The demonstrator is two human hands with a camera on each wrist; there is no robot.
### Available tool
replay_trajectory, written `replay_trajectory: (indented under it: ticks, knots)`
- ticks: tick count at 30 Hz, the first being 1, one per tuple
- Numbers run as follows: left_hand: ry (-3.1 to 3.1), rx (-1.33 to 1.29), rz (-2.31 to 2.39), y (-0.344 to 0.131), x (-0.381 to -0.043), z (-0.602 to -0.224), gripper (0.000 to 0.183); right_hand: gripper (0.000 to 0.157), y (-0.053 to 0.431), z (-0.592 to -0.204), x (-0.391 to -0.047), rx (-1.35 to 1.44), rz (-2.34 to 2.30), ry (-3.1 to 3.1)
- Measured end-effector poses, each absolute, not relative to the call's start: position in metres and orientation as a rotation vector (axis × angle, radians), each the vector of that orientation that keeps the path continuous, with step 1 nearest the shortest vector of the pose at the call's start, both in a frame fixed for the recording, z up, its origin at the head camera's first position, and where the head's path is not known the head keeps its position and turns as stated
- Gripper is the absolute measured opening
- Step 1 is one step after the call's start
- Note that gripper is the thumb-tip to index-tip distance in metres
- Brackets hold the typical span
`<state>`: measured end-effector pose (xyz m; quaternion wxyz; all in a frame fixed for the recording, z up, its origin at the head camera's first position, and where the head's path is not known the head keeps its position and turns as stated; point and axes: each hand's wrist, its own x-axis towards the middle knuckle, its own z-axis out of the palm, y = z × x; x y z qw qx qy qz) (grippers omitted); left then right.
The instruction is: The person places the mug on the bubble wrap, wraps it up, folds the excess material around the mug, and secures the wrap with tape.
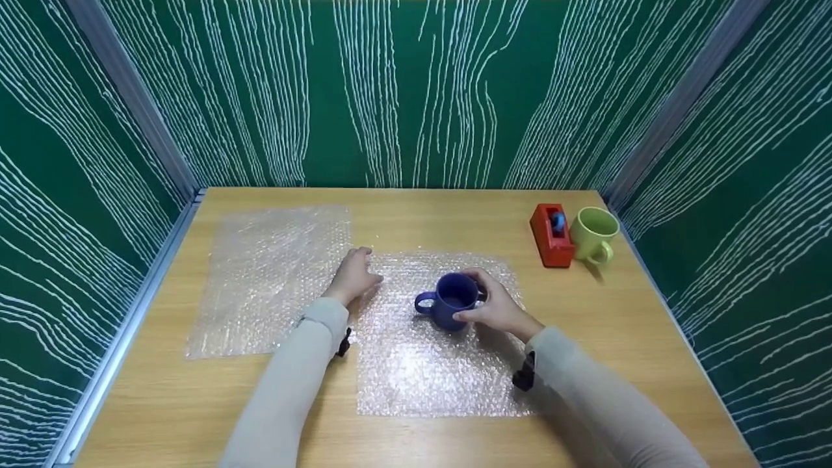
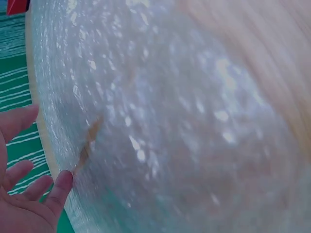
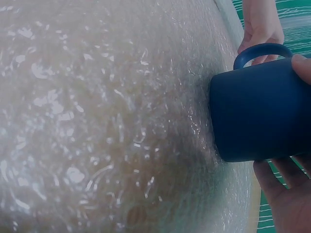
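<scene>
My right hand (image 1: 497, 305) grips a dark blue mug (image 1: 448, 318) by its side, thumb toward me and fingers round the far side. One handle of the mug points left, and its mouth faces up. Under it lies a sheet of bubble wrap (image 1: 416, 377); in the right wrist view the base of the blue mug (image 3: 257, 111) is right at the wrap. My left hand (image 1: 354, 276) is at the left edge of this sheet, thumb and fingers spread, holding nothing. The left wrist view shows the left hand's little finger (image 2: 62, 187) at the wrap's surface.
A second bubble wrap sheet (image 1: 273, 279) lies flat on the left of the wooden table (image 1: 442, 218). At the back right, a red tape dispenser (image 1: 552, 250) stands next to a lime green mug (image 1: 588, 240). Green walls with white lines enclose the table's back and sides.
</scene>
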<state>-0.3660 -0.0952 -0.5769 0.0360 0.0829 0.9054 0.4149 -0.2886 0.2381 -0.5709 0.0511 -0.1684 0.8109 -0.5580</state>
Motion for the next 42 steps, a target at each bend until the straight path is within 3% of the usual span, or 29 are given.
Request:
replay_trajectory:
  ticks: [6, 16, 27, 42]
  knots:
    - [2.662, 0.056, 1.594, -0.094, -0.371, -0.577, 0.070, 0.085, 0.238, -0.572, -0.290, -0.524, -1.717, 2.459]
    - [2.338, -0.204, 2.011, -0.088, -0.373, -0.563, 0.087, 0.084, 0.237, -0.573, -0.288, -0.526, -1.740, 2.457]
    - [2.473, -0.073, 1.947, -0.081, -0.371, -0.547, 0.030, 0.084, 0.233, -0.574, -0.288, -0.532, -1.750, 2.462]
    - [2.485, 0.202, 1.974, -0.079, -0.361, -0.509, 0.020, 0.085, 0.206, -0.574, -0.304, -0.525, -1.745, 2.455]
